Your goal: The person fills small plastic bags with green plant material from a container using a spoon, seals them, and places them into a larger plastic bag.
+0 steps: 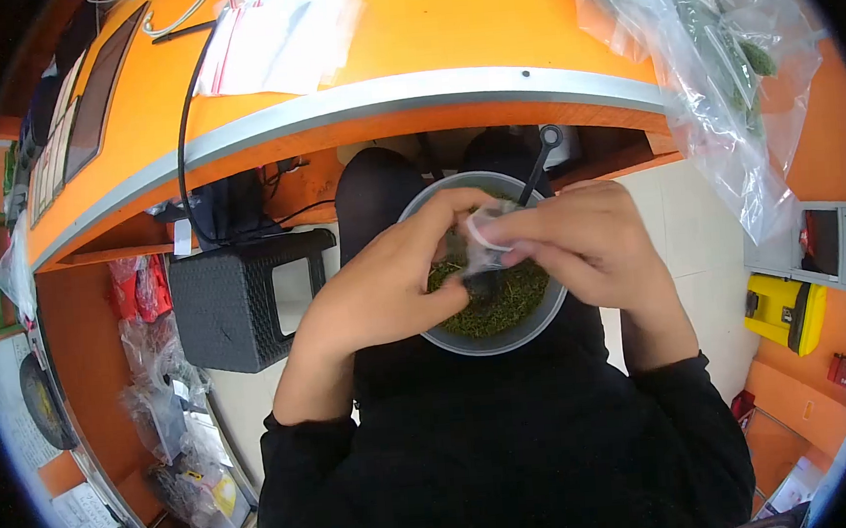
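Observation:
A round translucent tub [495,345] sits on my lap, partly filled with green moss-like material [510,309]. Over it, a small clear plastic bag [484,258] is between my hands, blurred by motion. My right hand [593,242] pinches the bag's upper edge between thumb and fingers. Curled round the bag's other side is my left hand [395,278], its thumb and fingertips at the plastic. A black spoon [537,168] with a holed handle end leans out over the tub's far right rim; its lower part is hidden behind the bag and my right hand.
The orange desk [446,27] curves ahead, with a stack of clear zip bags [275,44] on it. A large clear bag [724,76] with green contents hangs over its right edge. A black woven stool [240,306] stands left, a yellow case [784,312] right.

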Available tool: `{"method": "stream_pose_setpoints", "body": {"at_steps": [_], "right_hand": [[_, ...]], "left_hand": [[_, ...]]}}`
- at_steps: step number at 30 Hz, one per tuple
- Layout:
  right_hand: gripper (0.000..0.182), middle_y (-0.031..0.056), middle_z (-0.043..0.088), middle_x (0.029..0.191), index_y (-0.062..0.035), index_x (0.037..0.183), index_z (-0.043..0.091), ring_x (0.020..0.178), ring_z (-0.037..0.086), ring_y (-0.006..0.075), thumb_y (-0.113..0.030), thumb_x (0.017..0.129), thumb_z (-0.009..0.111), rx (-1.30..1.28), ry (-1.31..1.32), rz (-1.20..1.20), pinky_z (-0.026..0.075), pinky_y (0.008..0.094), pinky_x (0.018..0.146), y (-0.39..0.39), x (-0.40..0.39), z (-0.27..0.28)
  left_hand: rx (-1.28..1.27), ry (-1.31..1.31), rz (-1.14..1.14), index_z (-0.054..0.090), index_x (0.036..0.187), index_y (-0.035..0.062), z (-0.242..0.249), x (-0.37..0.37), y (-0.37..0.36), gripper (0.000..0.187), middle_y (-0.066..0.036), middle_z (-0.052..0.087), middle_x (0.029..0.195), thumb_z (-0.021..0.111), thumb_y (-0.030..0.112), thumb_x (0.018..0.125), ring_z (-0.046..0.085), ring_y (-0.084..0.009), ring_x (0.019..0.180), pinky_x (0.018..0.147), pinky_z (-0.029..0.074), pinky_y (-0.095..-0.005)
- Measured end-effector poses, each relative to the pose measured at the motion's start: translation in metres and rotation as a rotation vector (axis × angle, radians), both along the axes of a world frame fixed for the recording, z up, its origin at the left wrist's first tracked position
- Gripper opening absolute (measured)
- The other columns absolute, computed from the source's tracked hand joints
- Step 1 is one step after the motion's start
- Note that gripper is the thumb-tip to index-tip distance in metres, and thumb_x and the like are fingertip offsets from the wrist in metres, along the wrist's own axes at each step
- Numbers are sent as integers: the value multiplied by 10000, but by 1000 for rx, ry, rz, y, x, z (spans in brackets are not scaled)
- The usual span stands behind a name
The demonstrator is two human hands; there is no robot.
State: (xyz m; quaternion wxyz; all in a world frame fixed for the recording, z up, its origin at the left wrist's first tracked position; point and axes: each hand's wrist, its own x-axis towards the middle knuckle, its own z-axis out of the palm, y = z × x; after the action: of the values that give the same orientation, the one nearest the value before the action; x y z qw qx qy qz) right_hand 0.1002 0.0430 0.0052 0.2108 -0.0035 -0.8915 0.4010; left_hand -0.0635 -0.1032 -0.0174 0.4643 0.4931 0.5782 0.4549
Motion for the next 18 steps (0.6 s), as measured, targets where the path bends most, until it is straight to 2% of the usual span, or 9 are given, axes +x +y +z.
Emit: {"method": "stream_pose_setpoints", "body": {"at_steps": [3, 5, 8, 9, 10, 13, 16, 17, 18], "right_hand": [[203, 100, 697, 828, -27, 960, 683, 646, 680, 206, -7, 770, 613, -103, 36, -61, 500, 278, 580, 5, 5, 3], [148, 129, 693, 845, 25, 958, 659, 731, 697, 208, 6, 846, 563, -196, 14, -104, 537, 270, 637, 6, 9, 3], [149, 120, 700, 892, 9, 977, 665, 762, 706, 198, -19, 855, 584, -431, 74, -155, 543, 268, 626, -3, 7, -6], [149, 120, 700, 892, 9, 977, 665, 762, 706, 198, -19, 855, 584, -431, 75, -153, 543, 268, 626, -6, 7, -5], [149, 119, 698, 911, 12, 982, 661, 780, 705, 198, -18, 863, 576, -476, 57, -172, 544, 266, 638, -9, 7, -3], [155, 117, 695, 933, 16, 992, 655, 779, 703, 190, -12, 877, 556, -510, 44, -217, 544, 261, 652, -9, 6, -1], [163, 113, 694, 930, 12, 1003, 651, 736, 696, 175, -2, 879, 546, -492, 20, -229, 542, 263, 644, -5, 9, 4], [168, 110, 694, 924, 7, 1007, 651, 712, 691, 166, 2, 876, 547, -488, -8, -202, 542, 268, 636, -5, 10, 5], [168, 110, 694, 924, 7, 1007, 651, 712, 691, 166, 2, 876, 547, -487, -8, -203, 542, 268, 636, -5, 12, 6]], "left_hand": [[-69, 78, -156, 430, 1240, 55, 0, -11, -1, 555, -116, 542, 984, 654, 67, 733, 532, -245, 877, 822, 432, -332], [285, 252, -34, 437, 1208, 56, -10, -9, -2, 581, -119, 507, 1081, 717, 100, 701, 511, -263, 998, 871, 415, -346], [475, 377, 218, 438, 1181, 66, -7, 10, -2, 662, -127, 455, 1189, 799, 168, 636, 471, -273, 1093, 910, 398, -361], [492, 417, 332, 510, 1064, 66, -5, 19, 0, 554, -123, 531, 1076, 823, 158, 616, 531, -276, 995, 865, 421, -359], [493, 419, 335, 510, 1064, 66, -6, 20, -1, 554, -123, 531, 1076, 823, 158, 616, 531, -276, 995, 865, 421, -359], [456, 518, 449, 572, 746, 56, -2, 22, 1, 229, -74, 561, 696, 784, 63, 660, 587, -285, 721, 747, 449, -354], [408, 528, 360, 590, 745, 56, 1, 16, -9, 228, -65, 560, 684, 793, 68, 641, 591, -277, 715, 734, 448, -356], [392, 563, 262, 601, 891, 60, -8, 11, -15, 395, -88, 580, 800, 843, 149, 591, 587, -273, 824, 765, 447, -353], [393, 561, 262, 601, 891, 60, -5, 11, -12, 395, -88, 580, 800, 843, 149, 591, 587, -273, 824, 765, 447, -353]]}}
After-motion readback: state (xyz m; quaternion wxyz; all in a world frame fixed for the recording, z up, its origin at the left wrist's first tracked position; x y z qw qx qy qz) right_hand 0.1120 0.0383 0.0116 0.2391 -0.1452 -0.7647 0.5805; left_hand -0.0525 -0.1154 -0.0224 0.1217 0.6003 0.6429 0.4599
